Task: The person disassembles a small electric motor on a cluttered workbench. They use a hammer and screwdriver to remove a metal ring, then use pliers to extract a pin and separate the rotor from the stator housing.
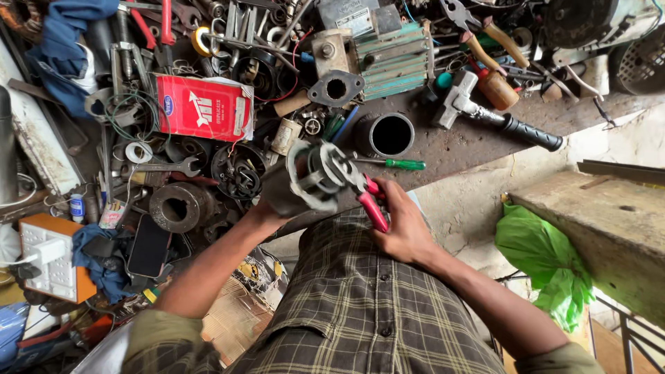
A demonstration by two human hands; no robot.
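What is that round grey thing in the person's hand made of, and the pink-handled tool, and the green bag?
The round grey motor part, held in the left hand, looks like dull cast metal, scuffed and matte. The pink-handled pliers in the right hand seem to be steel with smooth plastic grips. The green bag looks like thin, crinkled, shiny plastic.

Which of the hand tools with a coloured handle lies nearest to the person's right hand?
The green-handled screwdriver lies nearest, on the bench just above the right hand. The black-handled hammer and the wooden-handled tools lie farther back.
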